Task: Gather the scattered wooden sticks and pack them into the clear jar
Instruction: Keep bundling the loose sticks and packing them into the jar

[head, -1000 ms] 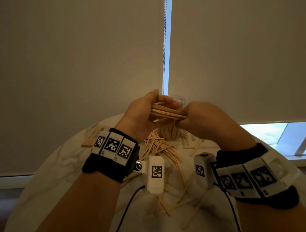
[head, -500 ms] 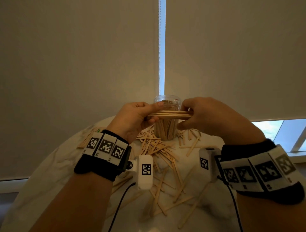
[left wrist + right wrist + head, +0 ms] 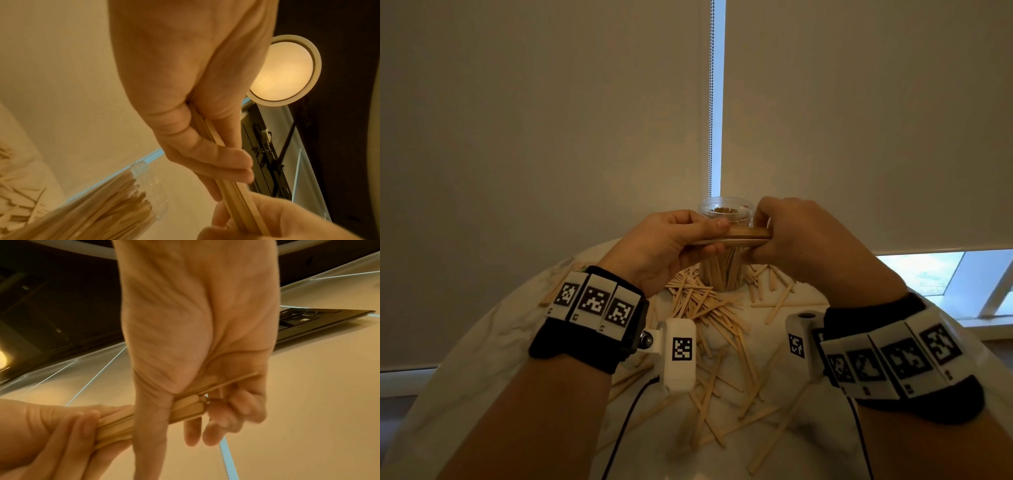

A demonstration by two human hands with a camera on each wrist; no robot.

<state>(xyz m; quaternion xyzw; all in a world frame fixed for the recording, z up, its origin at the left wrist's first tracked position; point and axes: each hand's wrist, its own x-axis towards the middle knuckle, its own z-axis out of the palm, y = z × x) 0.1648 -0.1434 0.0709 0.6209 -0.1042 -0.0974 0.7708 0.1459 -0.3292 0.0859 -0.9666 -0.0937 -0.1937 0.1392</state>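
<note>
Now your left hand (image 3: pixel 664 246) and right hand (image 3: pixel 801 240) each pinch one end of a bundle of sticks (image 3: pixel 743 235), level in front of the jar (image 3: pixel 726 219). Light, stiff and smooth, they could fan out, so squeeze near both ends.

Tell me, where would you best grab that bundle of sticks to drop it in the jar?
Probably at one end, from above. The bundle of sticks lies level, held at both ends by the left hand and right hand. Tipped upright, its free end could enter the clear jar, whose mouth opens upward.
</note>
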